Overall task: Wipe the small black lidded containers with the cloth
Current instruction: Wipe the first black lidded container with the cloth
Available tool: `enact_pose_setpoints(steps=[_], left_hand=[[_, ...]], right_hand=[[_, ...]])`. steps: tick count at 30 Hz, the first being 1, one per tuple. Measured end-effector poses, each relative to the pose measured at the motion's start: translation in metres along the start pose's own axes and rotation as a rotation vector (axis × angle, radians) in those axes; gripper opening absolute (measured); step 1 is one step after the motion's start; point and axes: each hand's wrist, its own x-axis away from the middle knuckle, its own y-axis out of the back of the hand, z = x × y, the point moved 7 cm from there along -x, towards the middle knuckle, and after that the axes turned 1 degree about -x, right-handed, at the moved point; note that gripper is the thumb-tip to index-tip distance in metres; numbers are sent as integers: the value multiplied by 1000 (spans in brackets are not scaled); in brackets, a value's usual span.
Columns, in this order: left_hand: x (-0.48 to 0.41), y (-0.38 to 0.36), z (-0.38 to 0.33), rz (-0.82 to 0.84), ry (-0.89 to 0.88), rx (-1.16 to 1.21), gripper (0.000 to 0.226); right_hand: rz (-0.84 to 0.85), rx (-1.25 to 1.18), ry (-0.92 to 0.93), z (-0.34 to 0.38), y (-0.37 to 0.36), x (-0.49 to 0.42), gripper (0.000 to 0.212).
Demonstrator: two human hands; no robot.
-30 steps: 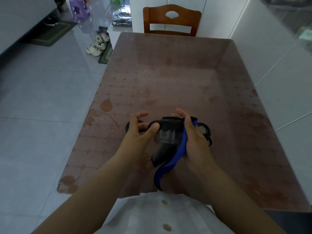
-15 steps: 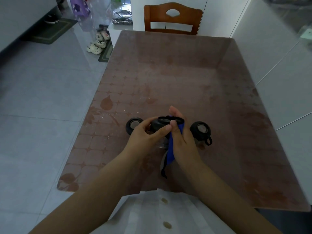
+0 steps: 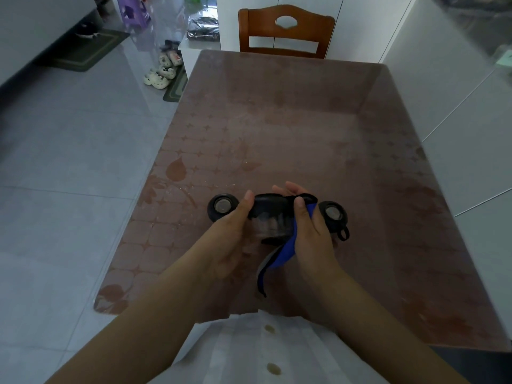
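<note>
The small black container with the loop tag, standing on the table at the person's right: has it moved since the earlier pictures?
No. The looped black container keeps its place against the brown patterned table.

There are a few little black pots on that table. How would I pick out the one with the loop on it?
Find the brown patterned table and the person's two hands near its close edge. Just beyond the right hand, which grips a blue cloth, a small black container stands on the table. Unlike the others, it has a little ring-shaped loop hanging off its near side.
</note>
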Motion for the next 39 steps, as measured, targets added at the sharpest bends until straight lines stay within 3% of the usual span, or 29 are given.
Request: enact_pose_setpoints(steps=[4, 8, 12, 17, 22, 25, 29, 34, 39], left_hand=[[10, 10, -9, -33, -56, -298, 46], [9, 0, -12, -5, -57, -395, 41], [6, 10, -4, 2, -56, -209, 57], [8, 17, -9, -55, -115, -148, 79], [8, 19, -9, -151, -219, -149, 81], [12, 14, -14, -129, -283, -143, 81], [13, 12, -14, -106, -291, -139, 81], [11, 10, -10, 18, -281, -45, 112], [11, 7, -6, 91, -276, 10, 102]], right_hand=[[-36, 40, -5, 0, 2, -1, 26], [11, 80, 6, 1, -2, -5, 27], [62, 145, 15, 3, -1, -7, 31], [-34, 118, -66, 9, 18, -7, 42], [190, 291, 102, 36, -16, 0, 53], [179, 424, 173, 29, -19, -3, 41], [158, 315, 145, 28, -12, -3, 46], [100, 77, 82, 22, 0, 1, 47], [63, 187, 34, 25, 5, -2, 46]])
